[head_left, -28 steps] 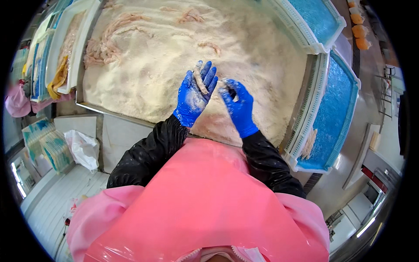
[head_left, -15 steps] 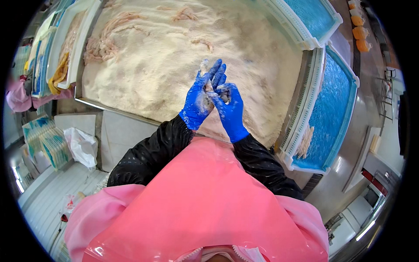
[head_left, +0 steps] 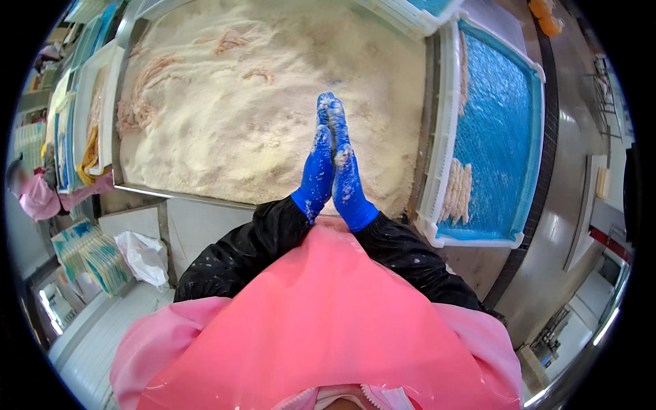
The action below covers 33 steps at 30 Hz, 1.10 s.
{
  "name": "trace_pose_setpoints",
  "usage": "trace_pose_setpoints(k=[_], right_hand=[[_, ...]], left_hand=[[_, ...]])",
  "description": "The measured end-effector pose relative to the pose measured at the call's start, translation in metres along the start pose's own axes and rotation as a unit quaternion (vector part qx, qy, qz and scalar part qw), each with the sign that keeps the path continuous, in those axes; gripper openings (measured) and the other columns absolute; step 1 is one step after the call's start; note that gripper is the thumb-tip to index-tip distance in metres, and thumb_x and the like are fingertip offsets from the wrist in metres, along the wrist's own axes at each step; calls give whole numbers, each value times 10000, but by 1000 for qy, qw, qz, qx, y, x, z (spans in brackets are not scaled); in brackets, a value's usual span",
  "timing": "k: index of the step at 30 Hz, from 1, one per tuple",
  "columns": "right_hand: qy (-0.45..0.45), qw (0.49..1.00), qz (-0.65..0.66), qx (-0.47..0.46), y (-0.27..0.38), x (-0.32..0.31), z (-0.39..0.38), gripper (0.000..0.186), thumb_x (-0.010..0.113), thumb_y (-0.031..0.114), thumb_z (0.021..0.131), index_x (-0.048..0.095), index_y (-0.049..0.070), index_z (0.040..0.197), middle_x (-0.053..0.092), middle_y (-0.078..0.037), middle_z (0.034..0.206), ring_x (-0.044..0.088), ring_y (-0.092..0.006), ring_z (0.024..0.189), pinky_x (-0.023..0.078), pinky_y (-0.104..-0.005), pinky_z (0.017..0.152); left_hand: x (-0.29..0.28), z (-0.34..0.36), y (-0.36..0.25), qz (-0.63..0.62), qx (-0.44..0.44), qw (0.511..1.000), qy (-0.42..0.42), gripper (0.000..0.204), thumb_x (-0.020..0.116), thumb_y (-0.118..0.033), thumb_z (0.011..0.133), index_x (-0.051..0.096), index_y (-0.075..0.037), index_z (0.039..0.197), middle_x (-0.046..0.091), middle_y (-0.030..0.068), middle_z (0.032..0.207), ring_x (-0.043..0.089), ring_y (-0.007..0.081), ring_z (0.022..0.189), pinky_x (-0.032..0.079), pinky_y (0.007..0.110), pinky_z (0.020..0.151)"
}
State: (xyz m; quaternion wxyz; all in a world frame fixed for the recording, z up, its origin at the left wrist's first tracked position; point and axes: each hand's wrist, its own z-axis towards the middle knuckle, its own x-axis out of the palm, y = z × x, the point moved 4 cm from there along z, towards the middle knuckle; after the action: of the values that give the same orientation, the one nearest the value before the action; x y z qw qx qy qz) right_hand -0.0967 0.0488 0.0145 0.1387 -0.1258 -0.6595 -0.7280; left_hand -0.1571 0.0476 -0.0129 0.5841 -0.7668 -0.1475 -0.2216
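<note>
My left hand and my right hand, in blue gloves dusted with white powder, press palm to palm with straight fingers pointing away from me. Whatever lies between the palms is hidden. Both hands are over the near part of a wide metal-edged bin of pale flour-like powder. Raw pale-pink meat strips lie partly coated at the bin's left side. Smaller meat pieces rest farther back in the powder.
To the right, a blue mesh tray with a white rim holds several coated strips. Another tray stands behind it. At left are a white tub, a yellow cloth, a white plastic bag and a person in pink.
My hands have gone from cupped and fingering a pale, powdered piece to pressed flat together with fingers extended. The view has turned right, showing more of the blue tray and its strips.
</note>
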Motion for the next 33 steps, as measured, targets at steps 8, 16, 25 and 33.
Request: trace_pose_setpoints(k=[8,16,25,33], right_hand=[[-22,999,18,-36,54,-50,-23,629,425,261,1007,141,46,1526,159,-87,1585,163,-211,1450,116,-332,1173],[-175,959,222,25,80,-147,-33,520,343,278,1035,293,-23,1457,333,-152,1501,299,-245,1396,218,-339,1159],[-176,980,-90,-17,95,-285,10,552,275,345,1051,289,-21,1464,322,-156,1515,283,-248,1409,174,-351,1171],[-135,990,-36,35,67,-300,19,618,258,404,1046,173,-4,1501,188,-131,1571,167,-231,1454,98,-342,1188]], left_hand=[[83,-1,1,-49,31,995,76,568,301,-276,1049,82,-69,1531,73,42,1603,78,170,1465,65,316,1180],[156,3,39,68,-17,989,134,569,280,-307,1054,51,-110,1536,36,30,1607,49,176,1472,41,341,1183],[161,5,33,131,39,990,42,575,271,-343,1055,35,-149,1542,17,17,1611,34,180,1478,23,375,1184],[59,5,27,182,77,979,-43,580,282,-349,1044,68,-141,1542,55,31,1610,51,185,1478,5,383,1182]])
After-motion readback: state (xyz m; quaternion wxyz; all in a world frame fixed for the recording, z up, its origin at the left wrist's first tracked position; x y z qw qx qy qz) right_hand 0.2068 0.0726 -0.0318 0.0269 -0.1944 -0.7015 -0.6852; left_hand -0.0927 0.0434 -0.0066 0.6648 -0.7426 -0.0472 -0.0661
